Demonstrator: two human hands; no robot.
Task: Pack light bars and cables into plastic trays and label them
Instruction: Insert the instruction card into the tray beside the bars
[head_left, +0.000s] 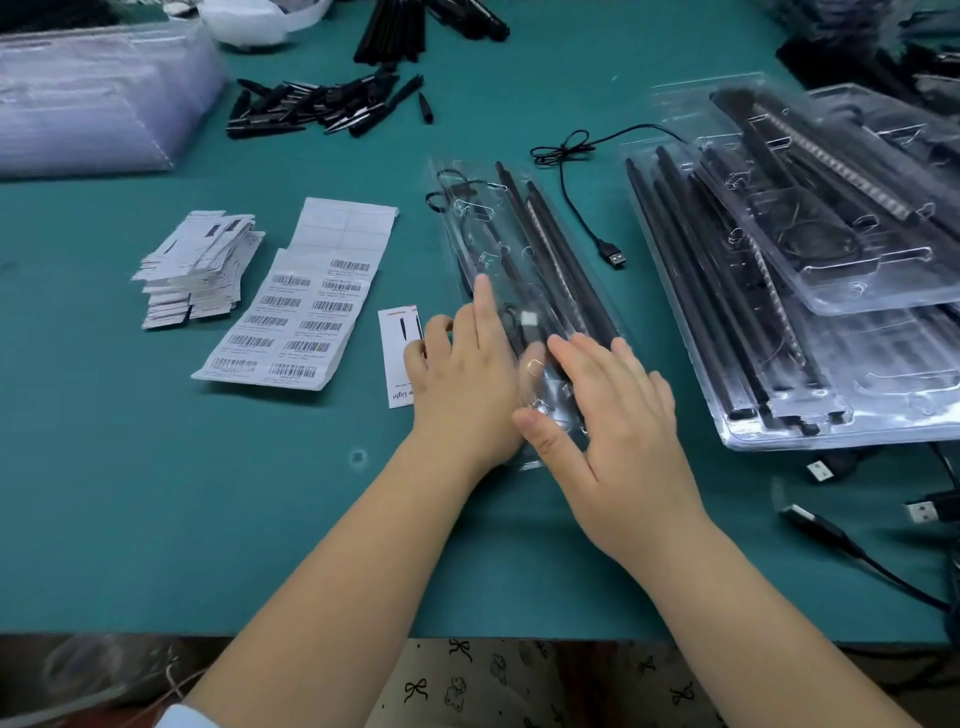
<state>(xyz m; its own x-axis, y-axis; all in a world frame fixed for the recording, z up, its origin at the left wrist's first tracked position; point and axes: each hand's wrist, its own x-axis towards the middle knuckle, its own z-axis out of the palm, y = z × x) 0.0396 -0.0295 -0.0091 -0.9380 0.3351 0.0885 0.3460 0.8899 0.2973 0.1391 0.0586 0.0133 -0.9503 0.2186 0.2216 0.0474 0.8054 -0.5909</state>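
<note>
So there's a clear plastic tray (524, 270) lying on the green tabletop (311, 519), roughly in the middle and running away from the near edge at a slight angle. Inside it you can see black light bars (558, 260) side by side and a coiled cable (457, 195) tucked in at the far end, plus a small white plug end (529, 318) showing through the plastic.

Both hands are on the near end of that tray. The left hand (462, 374) lies flat with fingers straight, index finger stretched along the tray's left side, not gripping anything. The right hand (608, 415) is also flat and spread, fingers pressing down on top of the plastic, thumb at the tray's near end. So both released, just pressing.

Just under the left hand's outer edge there's a white product card (396, 353) on the tabletop. Further toward the left edge: a barcode label sheet (301, 317) and beside it a messy stack of cards (200, 270).

Along the right edge sits a pile of packed trays (810, 291) stacked on each other. Between that pile and the tray being handled lies a loose USB cable (587, 208). A few more USB plugs (919, 512) are near the right corner. Toward the far edge there's a heap of small black parts (322, 106), and a stack of empty clear trays (88, 98) in the far left corner.
</note>
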